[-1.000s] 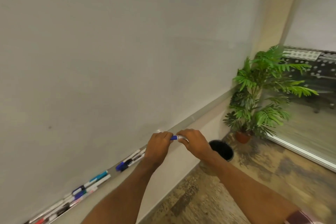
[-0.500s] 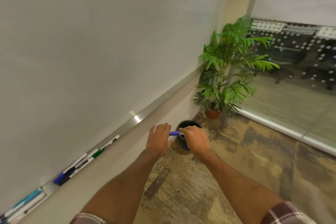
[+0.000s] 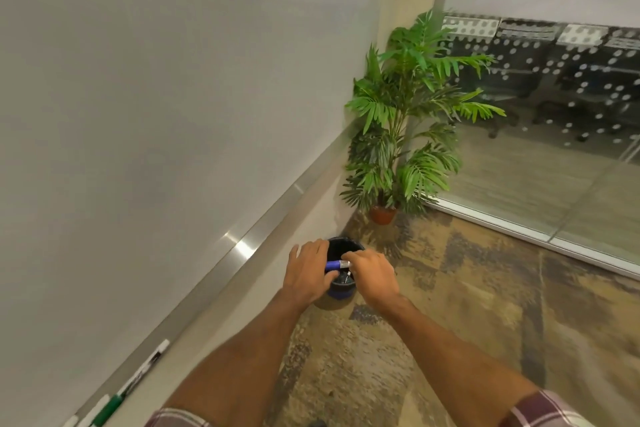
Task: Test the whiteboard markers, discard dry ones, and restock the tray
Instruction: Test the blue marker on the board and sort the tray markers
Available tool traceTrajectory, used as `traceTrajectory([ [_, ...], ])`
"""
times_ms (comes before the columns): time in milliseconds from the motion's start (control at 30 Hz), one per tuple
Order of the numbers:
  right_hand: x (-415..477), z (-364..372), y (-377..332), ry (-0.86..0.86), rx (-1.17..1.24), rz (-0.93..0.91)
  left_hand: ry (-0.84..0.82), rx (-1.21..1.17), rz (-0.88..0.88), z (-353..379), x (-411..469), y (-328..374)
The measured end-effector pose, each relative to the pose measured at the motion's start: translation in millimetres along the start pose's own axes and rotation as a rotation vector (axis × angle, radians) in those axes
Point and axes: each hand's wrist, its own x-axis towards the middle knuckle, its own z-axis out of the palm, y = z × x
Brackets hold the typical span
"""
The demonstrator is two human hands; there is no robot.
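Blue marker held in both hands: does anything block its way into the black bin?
Nothing visible does. The blue marker, gripped by the left hand and right hand, shows over the open mouth of the black bin; no lid covers it. Only the hands overlap its rim.

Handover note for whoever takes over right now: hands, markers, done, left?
Left hand and right hand: both grip the blue marker, held over the black bin.
Tray: a green marker and a black-and-white marker lie at its near end.
Done: blue marker is at the bin, not yet dropped.
Left: likely bin it, test the tray markers, restock.
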Motion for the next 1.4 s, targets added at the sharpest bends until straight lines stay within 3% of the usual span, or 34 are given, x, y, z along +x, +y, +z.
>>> traceTrajectory([
  [300, 79, 27, 36, -0.006, 0.031, 0.081, -0.085, -0.037, 0.039, 34, 88, -24],
  [767, 227, 118, 128, -0.165, 0.045, 0.025, -0.222, -0.108, -0.144, 121, 241, -38],
  [967, 287, 169, 166, -0.311, 0.055, -0.027, -0.258, -0.091, -0.221, 171, 304, -52],
  [1200, 319, 217, 195, -0.420, 0.048, -0.078, -0.320, -0.116, -0.268, 218, 337, -60],
  [1400, 328, 232, 209, -0.485, 0.130, 0.005, -0.361, -0.107, -0.315, 236, 339, -66],
])
